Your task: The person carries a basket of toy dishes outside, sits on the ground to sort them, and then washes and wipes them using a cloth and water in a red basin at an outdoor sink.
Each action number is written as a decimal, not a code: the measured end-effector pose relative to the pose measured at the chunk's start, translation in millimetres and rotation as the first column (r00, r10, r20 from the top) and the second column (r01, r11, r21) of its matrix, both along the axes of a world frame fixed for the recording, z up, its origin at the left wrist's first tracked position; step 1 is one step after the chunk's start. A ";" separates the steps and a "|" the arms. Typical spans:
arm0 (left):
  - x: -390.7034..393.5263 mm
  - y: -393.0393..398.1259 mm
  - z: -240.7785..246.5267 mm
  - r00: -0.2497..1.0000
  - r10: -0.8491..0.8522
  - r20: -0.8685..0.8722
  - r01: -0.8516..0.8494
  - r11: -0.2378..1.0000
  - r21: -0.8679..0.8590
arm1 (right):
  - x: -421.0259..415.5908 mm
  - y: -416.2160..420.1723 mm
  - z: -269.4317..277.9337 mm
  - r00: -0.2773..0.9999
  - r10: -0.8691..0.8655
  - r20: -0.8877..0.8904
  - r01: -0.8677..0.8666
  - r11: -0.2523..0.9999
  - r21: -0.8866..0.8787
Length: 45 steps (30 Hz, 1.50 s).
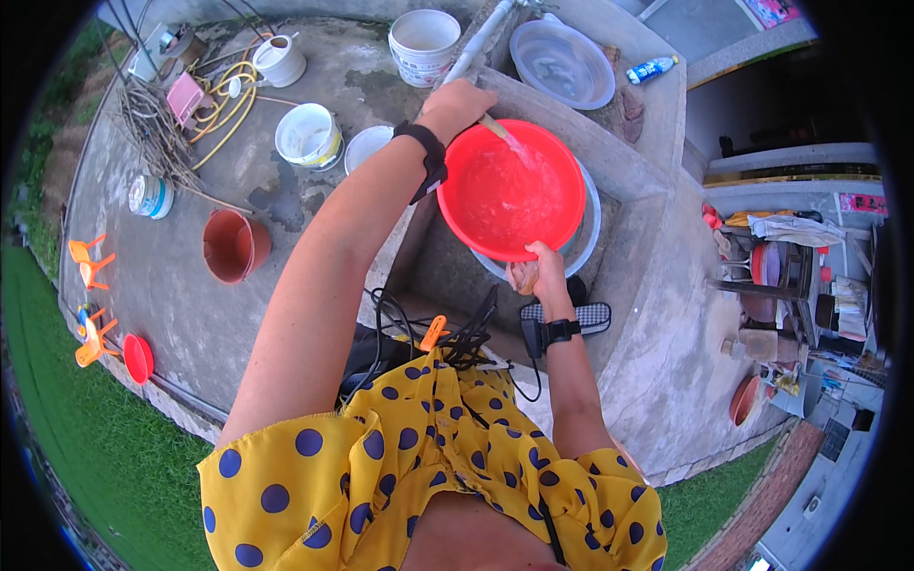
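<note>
My left hand is closed around the end of a grey water pipe, hiding the fitting there. A short beige spout sticks out beside my fingers. Water streams from it into a red plastic basin. With the thumb over the near rim, my right hand grips this basin. A pinkish-brown lump, which I cannot identify, is against that hand under the rim. Partly hidden beneath the red basin is a pale basin, inside a concrete sink.
A translucent basin and a plastic bottle sit on the concrete ledge. Several buckets, including a white bucket and a brown bucket, stand leftward. Black cables hang at my waist. A checkered slipper shows below my right hand.
</note>
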<state>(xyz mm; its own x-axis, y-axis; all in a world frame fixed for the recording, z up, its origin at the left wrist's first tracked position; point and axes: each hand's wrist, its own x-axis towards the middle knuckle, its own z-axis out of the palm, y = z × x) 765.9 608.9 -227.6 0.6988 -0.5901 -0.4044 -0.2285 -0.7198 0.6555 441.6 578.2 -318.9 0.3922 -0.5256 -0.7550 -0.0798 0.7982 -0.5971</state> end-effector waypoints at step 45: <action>12.1 51.9 -11.2 0.800 -0.395 0.452 0.529 0.819 -0.223 | 0.1 -3.7 -13.2 0.998 0.049 0.041 -0.049 0.999 -0.001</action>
<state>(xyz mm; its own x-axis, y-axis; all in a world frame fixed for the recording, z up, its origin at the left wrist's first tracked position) 778.0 660.8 -238.8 0.3608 -0.9275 0.0975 -0.7486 -0.2257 0.6234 441.6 574.5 -332.0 0.4482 -0.5050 -0.7376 -0.0943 0.7938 -0.6008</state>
